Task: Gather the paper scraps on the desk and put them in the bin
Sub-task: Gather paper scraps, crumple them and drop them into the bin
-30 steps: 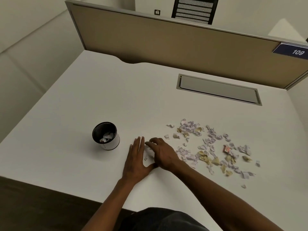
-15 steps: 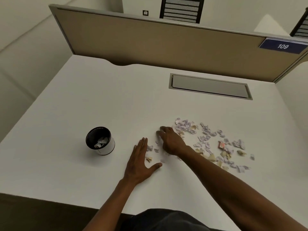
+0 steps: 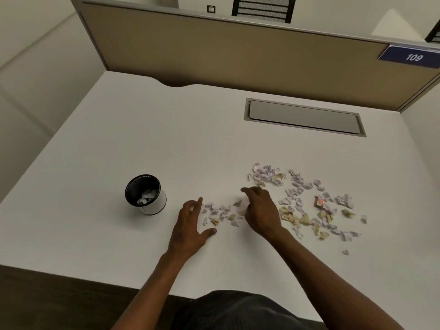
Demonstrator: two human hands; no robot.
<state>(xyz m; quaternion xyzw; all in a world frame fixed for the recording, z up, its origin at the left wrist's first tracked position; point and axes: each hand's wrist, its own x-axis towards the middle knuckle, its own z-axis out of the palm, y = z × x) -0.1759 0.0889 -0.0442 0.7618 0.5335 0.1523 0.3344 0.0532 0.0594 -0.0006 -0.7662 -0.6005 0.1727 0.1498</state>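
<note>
Blue plaque point(image 3: 413, 57) reading "109", paper scraps point(image 3: 307, 201), black-rimmed bin point(image 3: 145, 194)

light: dim, warm, even, from overhead | shadows: soft dark patch beside the bin point(image 3: 145, 194) at its base, faint ones under both forearms | glare: none on the desk point(image 3: 166, 139) | blur: slight overall softness, scraps right of the bin lack detail | distortion: wide-angle bending of partition point(image 3: 238, 55) edges beyond the bin

The right hand point(image 3: 260, 211) has swept more paper scraps point(image 3: 220, 214) toward the left hand point(image 3: 188, 231).
</note>
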